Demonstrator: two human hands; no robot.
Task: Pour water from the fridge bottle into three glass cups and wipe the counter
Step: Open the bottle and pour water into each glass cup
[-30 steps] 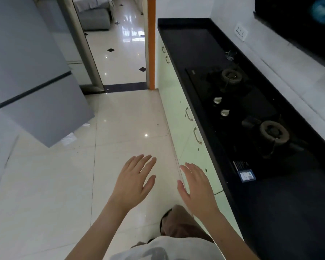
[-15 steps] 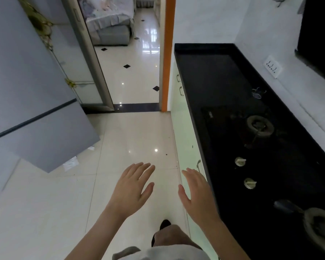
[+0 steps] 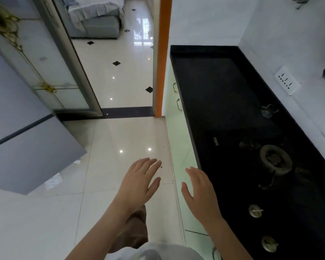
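Both hands are empty, with fingers spread and relaxed. The left hand (image 3: 139, 184) floats over the floor, and the right hand (image 3: 201, 192) floats just beside the near edge of the long black shiny tabletop (image 3: 214, 87).

The water bottle is not in sight; it is most likely inside the big grey fridge (image 3: 23, 143) on the left, and its doors look closed. Clear glass cups (image 3: 269, 110) sit far along the tabletop, near the right wall. They bunch together, so I cannot count them.

What could go wrong? The clear cups are hard to see on the dark top, so a fast reach could knock one over and break it. A cold bottle may be wet and slip from the fingers. The cream floor tiles (image 3: 120, 132) are very shiny, so spilled water would make them slippery. Water poured near the round metal gas burner (image 3: 275, 159) could run into the stove. The white wall socket (image 3: 287, 80) is just above the cups, so splashes there would be bad.

The room is a narrow kitchen. Pale green cabinet doors (image 3: 178, 132) run under the tabletop. Two round stove knobs (image 3: 254, 211) sit near. An orange door post (image 3: 162, 53) stands far off, and past it is a grey sofa (image 3: 96, 21).
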